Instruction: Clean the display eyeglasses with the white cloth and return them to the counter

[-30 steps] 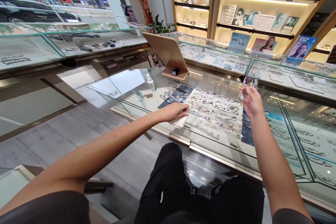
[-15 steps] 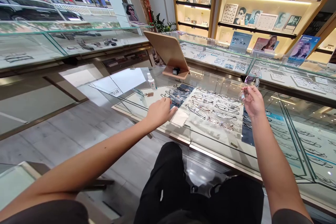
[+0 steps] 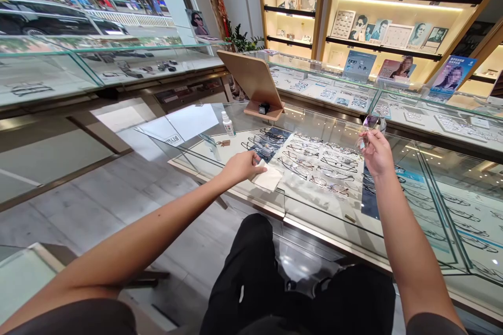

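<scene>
With left grip (image 3: 240, 167), pinching the left corner of the cloth (image 3: 269, 177), spread rightward over the desk (image 3: 310, 208); with right grip (image 3: 378, 153), holding the glasses (image 3: 363, 141) raised, well apart to the cloth's right and farther from the body; cannot tell their long axis

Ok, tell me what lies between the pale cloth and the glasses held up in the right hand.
In the head view, rows of eyeglasses under the counter's glass top lie between the pale cloth and the held glasses.
</scene>
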Motion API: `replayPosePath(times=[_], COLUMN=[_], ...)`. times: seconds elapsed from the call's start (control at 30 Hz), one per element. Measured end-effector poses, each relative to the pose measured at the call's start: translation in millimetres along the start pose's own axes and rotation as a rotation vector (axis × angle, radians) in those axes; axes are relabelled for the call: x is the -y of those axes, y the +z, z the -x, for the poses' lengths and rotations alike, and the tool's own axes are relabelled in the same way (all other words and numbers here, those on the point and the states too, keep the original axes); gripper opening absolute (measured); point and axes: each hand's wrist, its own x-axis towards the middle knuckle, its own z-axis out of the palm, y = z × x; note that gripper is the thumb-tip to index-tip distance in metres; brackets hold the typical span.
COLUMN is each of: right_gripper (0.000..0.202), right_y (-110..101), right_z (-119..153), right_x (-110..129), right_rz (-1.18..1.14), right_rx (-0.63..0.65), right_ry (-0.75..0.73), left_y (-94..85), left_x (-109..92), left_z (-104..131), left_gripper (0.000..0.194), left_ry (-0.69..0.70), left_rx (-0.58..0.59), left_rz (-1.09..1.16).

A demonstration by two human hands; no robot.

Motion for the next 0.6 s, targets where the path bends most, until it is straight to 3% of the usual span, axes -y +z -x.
replayPosePath(times=[0.23, 0.4, 0.5, 0.6], right_gripper=[0.048, 0.044, 0.041, 0.041], right_y=[5.2, 6.3, 9.3, 14.8], right_z=[2.8, 5.1, 8.5, 13.5], right_x=[2.9, 6.5, 9.7, 12.5], right_rz=[-0.007, 0.008, -0.009, -0.028], right_rx=[-0.005, 0.013, 0.031, 0.047], right_ry=[0.006, 0.002, 0.021, 0.041], left_y=[-11.1, -39.7, -64.5, -81.6], left_x=[-3.1, -6.4, -21.3, -51.4], left_z=[3.7, 11.0, 8.3, -0.3], left_gripper=[0.05, 0.057, 0.05, 0.042], left_ry=[0.047, 0.046, 0.064, 0.1], left_rx=[0.238, 0.368, 0.492, 0.528], left_rz=[0.169, 0.35, 0.491, 0.6])
